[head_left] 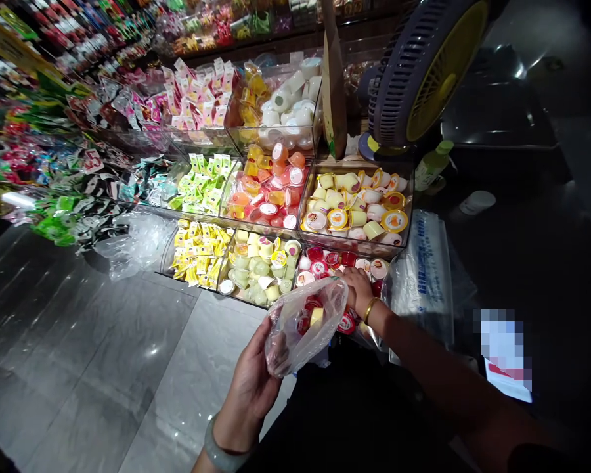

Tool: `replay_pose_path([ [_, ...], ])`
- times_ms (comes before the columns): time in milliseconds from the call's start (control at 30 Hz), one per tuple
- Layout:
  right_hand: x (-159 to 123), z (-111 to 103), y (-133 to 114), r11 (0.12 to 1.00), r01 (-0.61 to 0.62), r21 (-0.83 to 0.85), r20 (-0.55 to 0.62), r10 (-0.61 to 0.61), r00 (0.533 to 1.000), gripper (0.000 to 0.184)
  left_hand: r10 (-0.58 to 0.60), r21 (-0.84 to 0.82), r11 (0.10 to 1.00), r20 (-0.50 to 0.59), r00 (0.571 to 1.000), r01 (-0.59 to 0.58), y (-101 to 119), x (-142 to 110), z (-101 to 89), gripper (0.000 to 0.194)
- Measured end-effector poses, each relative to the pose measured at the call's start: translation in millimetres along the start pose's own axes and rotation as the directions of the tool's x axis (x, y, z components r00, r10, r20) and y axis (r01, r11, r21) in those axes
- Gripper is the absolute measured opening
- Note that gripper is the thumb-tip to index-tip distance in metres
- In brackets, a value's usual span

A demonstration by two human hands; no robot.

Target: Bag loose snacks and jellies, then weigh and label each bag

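Observation:
My left hand is closed round the lower side of a clear plastic bag, which is held with its mouth open. Inside the bag lie a few jelly cups, among them a pale yellow jelly cup and red-lidded ones. At the bag's far right edge, my right hand reaches down into a bin of red and white jelly cups. Its fingers are bent over the cups, and what they grip, if anything, is hidden.
Clear bins of pale jelly cups, orange jelly cups and yellow packets stand in rows. To the right are a stack of plastic bags, a phone, a green-capped bottle and a fan.

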State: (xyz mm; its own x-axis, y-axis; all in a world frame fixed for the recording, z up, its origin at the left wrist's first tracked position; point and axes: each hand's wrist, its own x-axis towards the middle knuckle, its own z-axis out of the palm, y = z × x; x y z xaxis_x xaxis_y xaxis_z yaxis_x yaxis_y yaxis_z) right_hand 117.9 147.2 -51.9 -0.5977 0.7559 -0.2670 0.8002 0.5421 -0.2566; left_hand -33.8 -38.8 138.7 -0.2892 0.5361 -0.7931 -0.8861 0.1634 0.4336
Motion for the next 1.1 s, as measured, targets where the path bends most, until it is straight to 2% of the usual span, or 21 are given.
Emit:
replay_pose_path([
  [333, 1, -1, 10, 0.999, 0.026, -0.043, -0.010, -0.027, 1.000, 0.034, -0.016, -0.002, 1.000, 0.082, 0.996, 0.016, 2, 4, -6.5, 0.011],
  [633, -11, 1, 15, 0.987, 0.152, -0.050, -0.080, -0.156, 0.985, 0.040, -0.028, 0.017, 1.000, 0.087, 0.996, 0.027, 0, -1, -12.7, 0.019],
  [833, -13, 9, 28, 0.989, 0.143, -0.047, -0.113, -0.147, 0.983, 0.054, -0.025, 0.020, 1.000, 0.050, 0.998, 0.024, 1, -2, -16.5, 0.017],
  [967, -11, 12, 21, 0.983, 0.174, -0.054, -0.110, -0.180, 0.978, 0.044, -0.024, 0.016, 1.000, 0.033, 0.999, 0.023, 1, -3, -13.7, 0.015],
  [1100, -9, 7, 13, 0.990, 0.135, -0.030, -0.130, -0.138, 0.982, 0.036, -0.012, 0.010, 1.000, 0.100, 0.995, 0.011, -1, -2, -16.0, 0.019],
])
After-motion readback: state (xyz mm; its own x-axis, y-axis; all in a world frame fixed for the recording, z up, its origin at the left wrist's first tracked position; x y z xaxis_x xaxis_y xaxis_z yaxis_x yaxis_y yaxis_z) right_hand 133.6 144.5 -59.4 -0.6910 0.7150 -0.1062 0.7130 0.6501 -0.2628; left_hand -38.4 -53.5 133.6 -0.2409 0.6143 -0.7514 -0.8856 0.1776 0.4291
